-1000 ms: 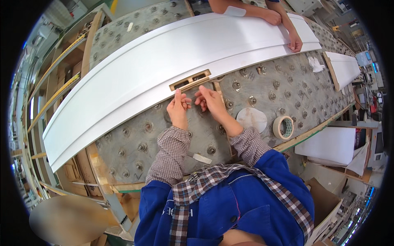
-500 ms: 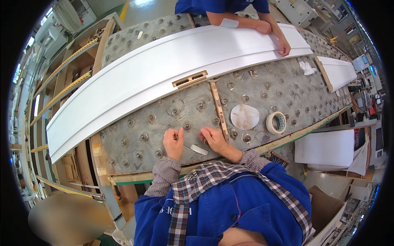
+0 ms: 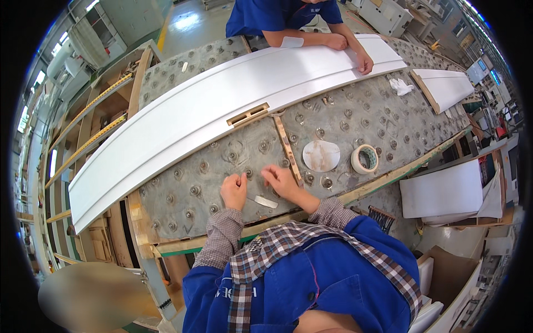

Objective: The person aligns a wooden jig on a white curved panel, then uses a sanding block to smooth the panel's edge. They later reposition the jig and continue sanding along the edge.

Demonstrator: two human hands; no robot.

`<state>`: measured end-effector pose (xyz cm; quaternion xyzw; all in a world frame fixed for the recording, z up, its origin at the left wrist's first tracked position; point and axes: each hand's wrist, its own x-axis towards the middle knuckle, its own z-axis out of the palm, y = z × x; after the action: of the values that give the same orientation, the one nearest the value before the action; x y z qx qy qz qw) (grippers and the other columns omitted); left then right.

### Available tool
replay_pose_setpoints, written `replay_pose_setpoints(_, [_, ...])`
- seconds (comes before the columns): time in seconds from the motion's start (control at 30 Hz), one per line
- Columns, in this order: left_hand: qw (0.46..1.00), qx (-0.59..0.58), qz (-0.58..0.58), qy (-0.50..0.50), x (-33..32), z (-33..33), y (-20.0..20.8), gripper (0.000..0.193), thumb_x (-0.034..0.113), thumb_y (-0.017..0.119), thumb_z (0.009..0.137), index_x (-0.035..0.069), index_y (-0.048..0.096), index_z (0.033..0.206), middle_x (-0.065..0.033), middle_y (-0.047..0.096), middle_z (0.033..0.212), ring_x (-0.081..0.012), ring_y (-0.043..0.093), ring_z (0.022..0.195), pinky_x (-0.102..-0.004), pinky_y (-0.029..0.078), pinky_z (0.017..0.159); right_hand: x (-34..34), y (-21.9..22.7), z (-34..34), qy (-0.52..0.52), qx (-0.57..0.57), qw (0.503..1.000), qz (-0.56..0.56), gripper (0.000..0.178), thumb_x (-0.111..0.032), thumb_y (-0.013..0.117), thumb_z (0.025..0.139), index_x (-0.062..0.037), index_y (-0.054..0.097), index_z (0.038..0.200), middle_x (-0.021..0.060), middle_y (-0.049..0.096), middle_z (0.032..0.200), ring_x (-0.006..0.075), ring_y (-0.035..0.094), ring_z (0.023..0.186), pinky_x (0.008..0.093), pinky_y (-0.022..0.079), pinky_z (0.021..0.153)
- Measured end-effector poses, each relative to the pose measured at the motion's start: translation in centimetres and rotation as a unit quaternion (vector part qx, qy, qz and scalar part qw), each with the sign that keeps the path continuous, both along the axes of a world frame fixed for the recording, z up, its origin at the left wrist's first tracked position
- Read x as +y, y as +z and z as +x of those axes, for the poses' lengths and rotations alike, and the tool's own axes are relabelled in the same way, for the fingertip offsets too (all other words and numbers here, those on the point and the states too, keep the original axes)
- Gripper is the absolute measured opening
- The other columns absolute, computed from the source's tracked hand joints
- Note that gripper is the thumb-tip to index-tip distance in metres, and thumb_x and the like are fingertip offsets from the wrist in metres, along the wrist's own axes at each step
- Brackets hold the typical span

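Over the near part of a grey worktable (image 3: 233, 145), my left hand (image 3: 234, 192) is closed in a fist, thumb up. To its right, my right hand (image 3: 282, 182) is held with its fingers curled in against the thumb. Whatever either hand may hold is too small or hidden to make out. A small tool with a pale handle and a thin dark end (image 3: 266, 201) lies on the table between my wrists. Beyond both hands stretches a long white panel (image 3: 183, 105) with a slotted wooden cutout (image 3: 248, 115) at its near edge.
A co-worker's forearms (image 3: 316, 40) rest on the panel's far side. Right of my hands lie a stained white oval pad (image 3: 321, 156) and a tape roll (image 3: 365, 159). Metal ball rollers stud the table, crossed by a wooden strip (image 3: 288, 150). A crumpled white cloth (image 3: 401, 86) lies farther right.
The whole view has shifted slightly. My right hand has risen a little, its fingers curling more toward the left hand. My left hand stays closed, nearly in place.
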<state>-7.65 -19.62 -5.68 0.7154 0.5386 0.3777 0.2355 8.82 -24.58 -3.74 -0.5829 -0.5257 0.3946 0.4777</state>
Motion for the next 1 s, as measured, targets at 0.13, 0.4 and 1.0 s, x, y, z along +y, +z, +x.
replay_pose_setpoints(0.13, [1.000,-0.011,-0.014,0.010,-0.2,-0.3,0.0,0.035,0.020,0.065,0.077,0.005,0.042,0.056,-0.0099,0.041,0.053,-0.0281,0.044,0.054,-0.0405,0.035,0.050,7.1,4.1,2.0,-0.010,-0.137,0.990,0.016,0.052,-0.014,0.052,0.083,-0.0113,0.037,0.132,0.0084,0.057,0.063,0.0176,0.054,0.055,0.0301,0.044,0.055])
replay_pose_setpoints(0.4, [1.000,-0.009,-0.009,0.005,0.0,0.2,0.5,0.035,0.018,0.065,0.077,0.004,0.041,0.056,-0.0108,0.041,0.052,-0.0280,0.044,0.053,-0.0402,0.034,0.049,12.7,4.0,3.9,-0.052,-0.320,0.943,0.068,0.044,-0.014,0.052,0.079,-0.0167,0.049,0.123,0.0110,0.057,0.060,0.0254,0.056,0.054,0.0352,0.047,0.055])
replay_pose_setpoints(1.0, [0.999,-0.020,-0.029,0.004,0.4,0.4,0.5,0.034,0.017,0.065,0.077,0.004,0.041,0.056,-0.0100,0.040,0.053,-0.0276,0.043,0.053,-0.0398,0.034,0.049,8.3,3.6,4.8,-0.058,-0.346,0.932,0.092,0.018,-0.015,0.055,0.077,-0.0105,0.062,0.092,0.0106,0.063,0.071,0.0293,0.061,0.065,0.0409,0.048,0.057])
